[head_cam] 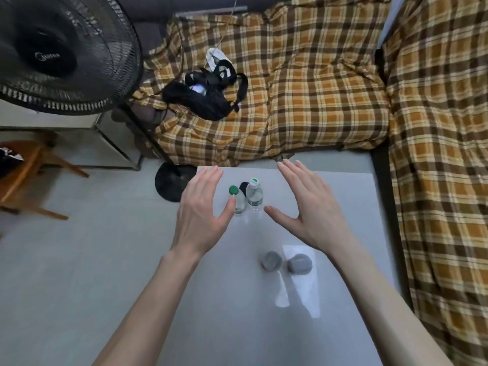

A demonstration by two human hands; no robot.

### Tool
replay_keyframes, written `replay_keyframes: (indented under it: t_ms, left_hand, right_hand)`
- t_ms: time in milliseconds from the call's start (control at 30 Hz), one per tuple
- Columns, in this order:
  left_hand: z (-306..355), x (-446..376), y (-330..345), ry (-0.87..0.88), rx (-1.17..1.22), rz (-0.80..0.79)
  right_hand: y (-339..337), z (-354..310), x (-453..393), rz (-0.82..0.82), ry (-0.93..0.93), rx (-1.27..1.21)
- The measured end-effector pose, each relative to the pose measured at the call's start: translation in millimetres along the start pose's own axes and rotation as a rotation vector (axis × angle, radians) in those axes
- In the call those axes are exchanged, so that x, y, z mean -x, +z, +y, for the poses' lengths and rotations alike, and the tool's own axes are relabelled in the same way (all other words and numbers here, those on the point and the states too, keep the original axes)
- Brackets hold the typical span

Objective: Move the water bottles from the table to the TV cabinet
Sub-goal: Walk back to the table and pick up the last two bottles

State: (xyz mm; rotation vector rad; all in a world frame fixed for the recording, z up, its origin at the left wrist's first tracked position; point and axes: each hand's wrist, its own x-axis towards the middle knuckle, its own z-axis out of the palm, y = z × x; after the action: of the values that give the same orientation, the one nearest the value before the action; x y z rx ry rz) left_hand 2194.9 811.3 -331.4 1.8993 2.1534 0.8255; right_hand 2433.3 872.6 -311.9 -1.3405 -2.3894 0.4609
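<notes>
We see two clear water bottles at the centre of the frame, standing upright and just beside each other on the grey table: the green-capped bottle on the left, the white-capped bottle on the right. Our left hand and right hand flank them with fingers straight and spread, gripping nothing, the left thumb just beside the green-capped bottle. A black fan fills the upper left.

Black fan far left; plaid sofa cover bearing black bag; wooden chair.
</notes>
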Motion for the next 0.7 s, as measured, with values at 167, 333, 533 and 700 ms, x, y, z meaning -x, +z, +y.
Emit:
replay_keyframes:
  t_ms: [167,333,533,700]
  left_hand:
    - [-33.0,-26.2,48.9,-0.060,0.009,-0.075]
    - [-66.5,-41.9,96.1,-0.101,0.033,-0.143]
    - [-103.2,-55.1,146.2,-0.113,0.015,-0.196]
    - [-117.4,-56.5,181.6,-0.169,0.010,-0.293]
  right_hand:
    - [52.9,21.9,-47.0,-0.111,0.006,0.026]
    - [105.6,47.2,-83.9,-0.199,0.034,0.091]
    - [167.4,65.6,-108.4,-0.333,0.029,0.139]
    - [203.9,78.4,-118.8,-0.418,0.053,0.171]
